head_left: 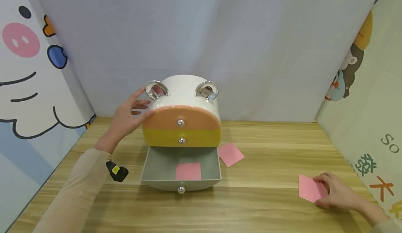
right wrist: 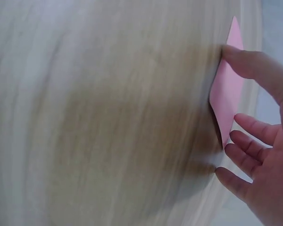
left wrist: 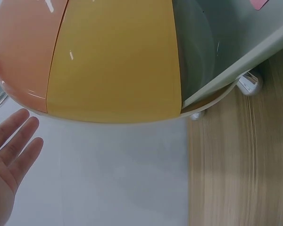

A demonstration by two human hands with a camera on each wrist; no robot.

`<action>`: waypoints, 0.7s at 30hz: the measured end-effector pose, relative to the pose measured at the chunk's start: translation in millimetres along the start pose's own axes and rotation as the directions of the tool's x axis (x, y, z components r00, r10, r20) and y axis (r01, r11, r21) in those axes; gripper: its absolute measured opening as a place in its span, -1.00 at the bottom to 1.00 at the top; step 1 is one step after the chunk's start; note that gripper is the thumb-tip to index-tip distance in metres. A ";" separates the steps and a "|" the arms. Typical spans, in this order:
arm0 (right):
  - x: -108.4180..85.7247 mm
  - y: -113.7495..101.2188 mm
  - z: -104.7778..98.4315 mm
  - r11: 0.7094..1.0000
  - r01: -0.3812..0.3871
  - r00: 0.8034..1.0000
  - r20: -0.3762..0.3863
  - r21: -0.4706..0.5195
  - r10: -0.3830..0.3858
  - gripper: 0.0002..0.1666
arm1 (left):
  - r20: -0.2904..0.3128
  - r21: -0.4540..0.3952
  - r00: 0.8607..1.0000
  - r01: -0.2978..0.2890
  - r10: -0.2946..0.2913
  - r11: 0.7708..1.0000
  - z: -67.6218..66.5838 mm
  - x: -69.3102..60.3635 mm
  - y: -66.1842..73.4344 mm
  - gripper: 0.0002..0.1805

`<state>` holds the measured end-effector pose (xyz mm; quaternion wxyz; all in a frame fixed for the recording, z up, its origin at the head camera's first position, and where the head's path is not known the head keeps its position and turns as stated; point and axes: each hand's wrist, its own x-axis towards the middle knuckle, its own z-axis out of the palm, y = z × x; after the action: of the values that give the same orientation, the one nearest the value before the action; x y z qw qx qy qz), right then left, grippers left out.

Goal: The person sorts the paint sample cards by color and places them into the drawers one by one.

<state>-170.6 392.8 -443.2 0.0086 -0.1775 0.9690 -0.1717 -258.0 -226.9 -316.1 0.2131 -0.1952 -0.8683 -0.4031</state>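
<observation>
My left hand [head_left: 127,117] touches the upper left side of a small frog-shaped drawer box [head_left: 185,89], its fingers fairly straight and spread. The box has an orange drawer [head_left: 163,117] and a yellow drawer [head_left: 163,137], both closed. Below them a grey-green drawer [head_left: 150,170] is pulled out, and a pink card [head_left: 188,172] lies inside it. On the right, my right hand [head_left: 339,193] holds another pink card [head_left: 309,188] by opposite edges between thumb and fingers, at the tabletop. In the right wrist view this card [right wrist: 226,92] appears slightly tilted.
One more pink card [head_left: 230,154] lies on the wooden table [head_left: 267,205] just right of the box. Two silver rings, the left one [head_left: 147,89] by my left hand, stand on top of the box. A pale curtain [head_left: 267,51] hangs behind, with printed panels on both sides.
</observation>
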 end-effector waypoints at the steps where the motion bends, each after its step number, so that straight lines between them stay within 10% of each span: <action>1: 0.8 0.3 -0.1 1.000 0.000 1.000 0.002 -0.004 0.000 -0.24 | -0.001 0.001 1.000 0.002 -0.002 1.000 0.0 0.1 -0.1 -0.21; 13: 9.0 1.3 -7.2 0.994 0.011 0.997 0.081 0.105 -0.019 -0.28 | 0.011 -0.001 1.000 0.009 -0.009 1.000 0.5 0.5 -0.1 -0.20; 21: 17.2 4.1 -18.8 0.857 -0.004 0.964 0.231 0.515 -0.134 -0.68 | 0.015 -0.001 1.000 0.016 -0.016 1.000 0.2 0.4 1.2 -0.20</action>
<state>-189.6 396.6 -426.2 0.1756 -0.2226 0.8726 -0.3978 -257.7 -226.0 -315.3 0.2031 -0.1915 -0.8712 -0.4039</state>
